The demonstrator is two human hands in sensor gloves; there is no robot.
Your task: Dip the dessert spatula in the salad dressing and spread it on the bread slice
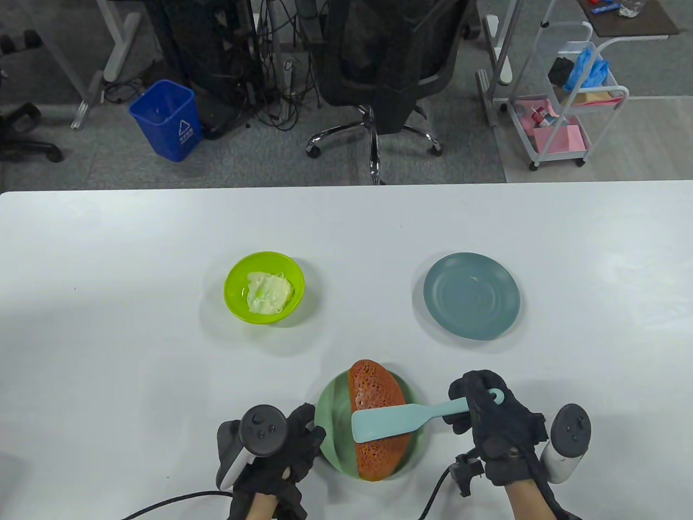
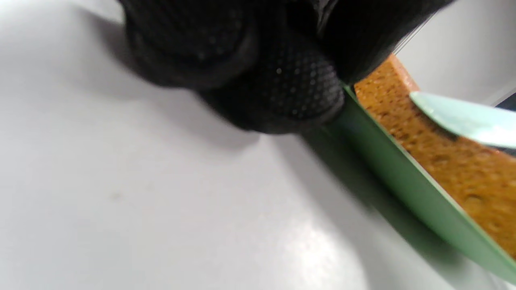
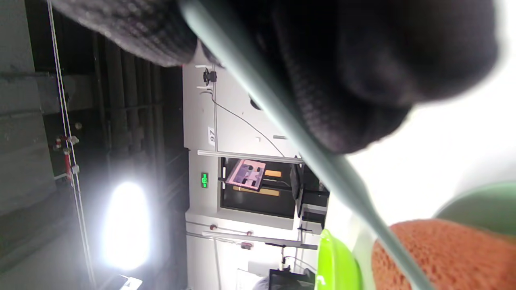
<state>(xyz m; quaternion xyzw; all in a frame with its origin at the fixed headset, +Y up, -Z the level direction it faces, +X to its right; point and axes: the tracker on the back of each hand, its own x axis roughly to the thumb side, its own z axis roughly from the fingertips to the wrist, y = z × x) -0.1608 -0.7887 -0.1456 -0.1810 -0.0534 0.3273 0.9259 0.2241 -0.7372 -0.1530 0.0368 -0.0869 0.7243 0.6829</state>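
Observation:
An orange-brown bread slice (image 1: 376,417) lies on a pale green plate (image 1: 331,420) near the table's front edge. My right hand (image 1: 490,417) grips the handle of a light teal dessert spatula (image 1: 390,422), whose blade lies across the bread. My left hand (image 1: 287,439) holds the plate's left rim; the left wrist view shows a fingertip (image 2: 294,88) against the plate edge (image 2: 387,161), with the bread (image 2: 443,157) and the spatula blade (image 2: 463,119) beyond. A lime green bowl (image 1: 233,303) with pale salad dressing (image 1: 269,292) stands at the middle left. The right wrist view shows the spatula handle (image 3: 282,117) under my fingers.
A blue-grey plate (image 1: 471,303) sits at the middle right with nothing on it. Glove cables trail off the front edge beside both wrists. Beyond the table's far edge stand an office chair, a blue bin and a cart.

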